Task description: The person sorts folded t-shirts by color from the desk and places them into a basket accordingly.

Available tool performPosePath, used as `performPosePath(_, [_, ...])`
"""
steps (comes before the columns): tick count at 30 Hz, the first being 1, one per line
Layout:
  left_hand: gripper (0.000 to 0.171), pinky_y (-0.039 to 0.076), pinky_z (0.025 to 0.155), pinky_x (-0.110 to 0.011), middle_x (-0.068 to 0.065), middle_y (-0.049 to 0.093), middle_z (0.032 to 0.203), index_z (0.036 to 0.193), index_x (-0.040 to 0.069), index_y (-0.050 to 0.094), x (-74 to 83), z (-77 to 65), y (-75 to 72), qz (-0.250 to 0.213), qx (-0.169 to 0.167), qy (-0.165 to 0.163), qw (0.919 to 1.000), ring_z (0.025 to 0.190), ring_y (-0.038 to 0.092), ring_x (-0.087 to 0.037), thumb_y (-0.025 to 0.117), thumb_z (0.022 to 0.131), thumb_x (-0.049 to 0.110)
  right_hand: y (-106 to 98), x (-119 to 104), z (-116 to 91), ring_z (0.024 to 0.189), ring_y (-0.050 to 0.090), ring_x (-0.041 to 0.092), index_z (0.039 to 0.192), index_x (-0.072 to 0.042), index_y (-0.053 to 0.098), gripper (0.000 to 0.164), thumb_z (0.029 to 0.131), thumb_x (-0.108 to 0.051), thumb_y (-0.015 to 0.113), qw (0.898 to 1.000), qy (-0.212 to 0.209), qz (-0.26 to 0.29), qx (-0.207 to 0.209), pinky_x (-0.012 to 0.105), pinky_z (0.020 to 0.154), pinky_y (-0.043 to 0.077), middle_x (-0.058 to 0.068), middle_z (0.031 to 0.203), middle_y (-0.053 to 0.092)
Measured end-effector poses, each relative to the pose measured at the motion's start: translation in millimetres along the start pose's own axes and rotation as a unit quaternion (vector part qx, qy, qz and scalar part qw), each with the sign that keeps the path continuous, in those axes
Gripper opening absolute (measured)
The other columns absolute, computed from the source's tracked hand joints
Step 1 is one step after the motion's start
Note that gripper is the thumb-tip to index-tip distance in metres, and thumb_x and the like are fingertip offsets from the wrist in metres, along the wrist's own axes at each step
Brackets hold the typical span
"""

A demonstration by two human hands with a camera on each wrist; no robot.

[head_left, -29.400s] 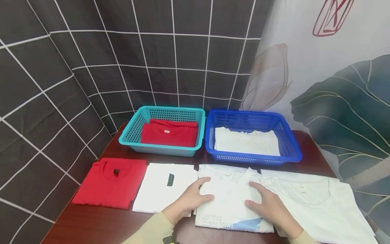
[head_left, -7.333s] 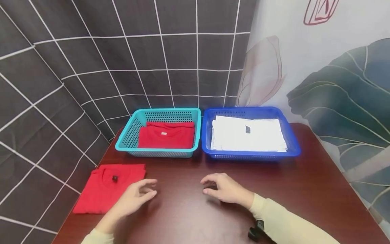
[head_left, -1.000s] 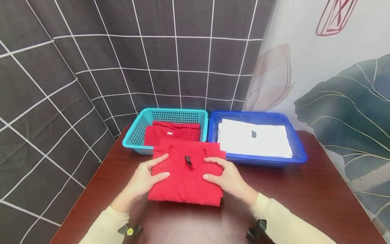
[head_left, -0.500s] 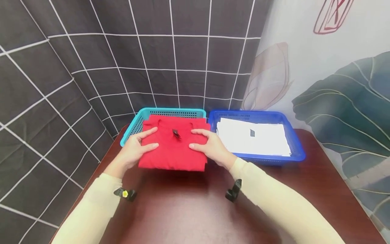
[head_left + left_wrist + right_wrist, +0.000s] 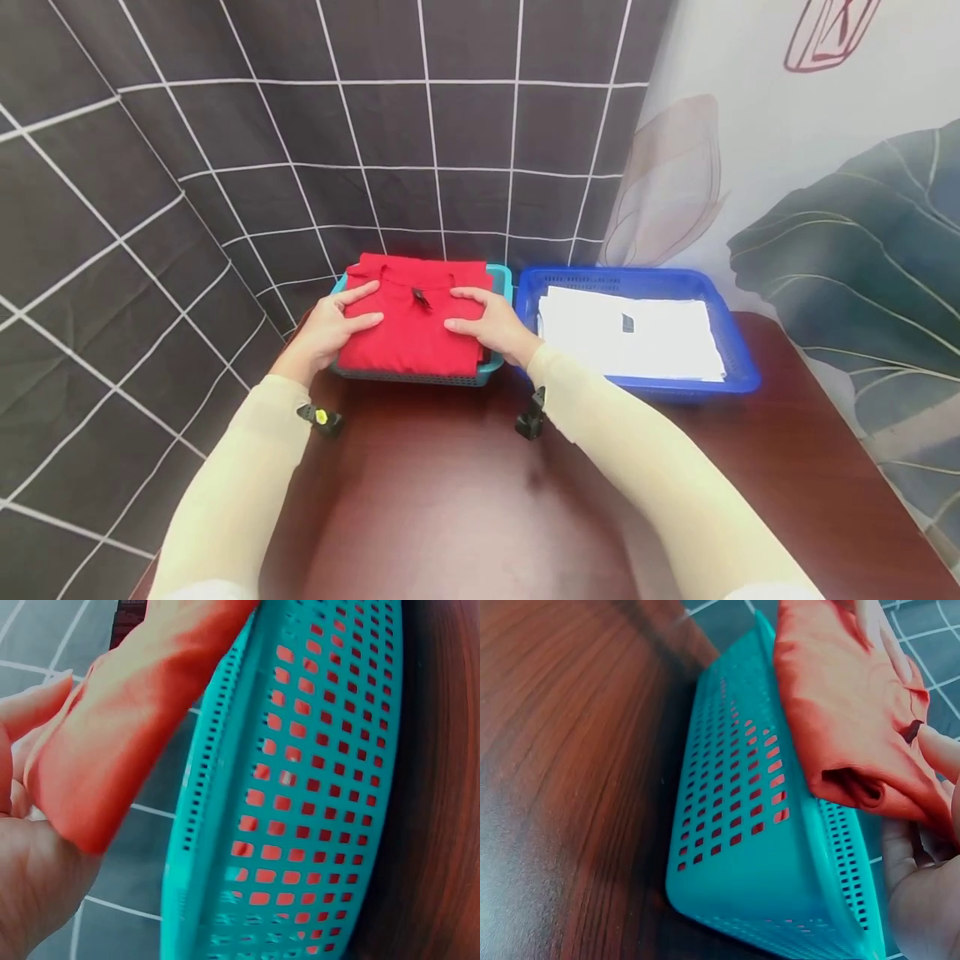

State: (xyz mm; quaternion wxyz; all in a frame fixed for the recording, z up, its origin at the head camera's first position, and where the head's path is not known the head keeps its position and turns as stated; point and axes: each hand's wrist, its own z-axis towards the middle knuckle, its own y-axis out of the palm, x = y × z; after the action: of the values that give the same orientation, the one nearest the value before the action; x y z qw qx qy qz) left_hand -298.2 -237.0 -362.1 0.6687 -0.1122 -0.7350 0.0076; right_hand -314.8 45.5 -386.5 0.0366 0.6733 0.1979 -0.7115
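A folded red T-shirt [image 5: 412, 325] with a black neck tag is held level over the teal basket [image 5: 501, 283] in the head view. My left hand [image 5: 330, 327] grips its left edge, thumb on top. My right hand [image 5: 495, 325] grips the right edge the same way. In the left wrist view, the red shirt [image 5: 127, 727] stands above the teal basket's rim [image 5: 199, 817]. Through the basket's holes, more red cloth shows inside. The right wrist view has fingers beneath the shirt's rolled edge [image 5: 855, 784]. The shirt hides most of the basket's inside in the head view.
To the right stands a blue basket [image 5: 738, 350] with folded white shirts [image 5: 630, 337] in it. Both baskets sit at the back of a dark red-brown table [image 5: 465, 492]. A dark gridded curtain [image 5: 375, 125] hangs close behind and along the left.
Both hands have carried the red T-shirt away from me and slightly left, from in front of the teal basket to over it. Long before, the white shirts on the table went into the blue basket.
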Motion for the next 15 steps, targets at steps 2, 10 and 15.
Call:
performPosePath(2, [0.064,0.055,0.08,-0.029,-0.012,0.041,0.144,0.144,0.026,0.046,-1.3,6.8,0.4,-0.012,0.001,-0.001,0.9999,0.098,0.065,-0.018,0.073,0.087,0.02,-0.1,1.2,5.1,0.1,0.061,0.023,0.136,-0.025,0.054,0.063,0.079,-0.03,0.079,1.0,0.007,-0.001,0.003,0.035,0.077,0.056,0.004,0.126,0.053])
performPosePath(10, [0.062,0.056,0.076,-0.029,-0.012,0.046,0.138,0.144,0.025,0.047,-3.5,27.0,-0.6,-0.048,0.014,0.0,0.9987,0.09,0.067,-0.015,0.072,0.087,0.018,1.5,1.1,25.1,0.115,0.05,0.023,0.139,-0.027,0.051,0.068,0.078,-0.03,0.08,0.999,0.028,0.017,0.017,0.037,0.08,0.056,0.003,0.132,0.049])
performPosePath(15, [0.062,0.054,0.08,-0.026,-0.012,0.039,0.145,0.145,0.024,0.045,-12.7,36.0,-1.5,-0.005,0.023,0.004,0.9997,0.106,0.058,-0.019,0.07,0.089,0.02,6.6,7.5,33.9,0.123,0.042,0.023,0.14,-0.026,0.049,0.07,0.078,-0.031,0.08,0.999,0.037,-0.004,0.017,0.037,0.084,0.054,0.003,0.138,0.044])
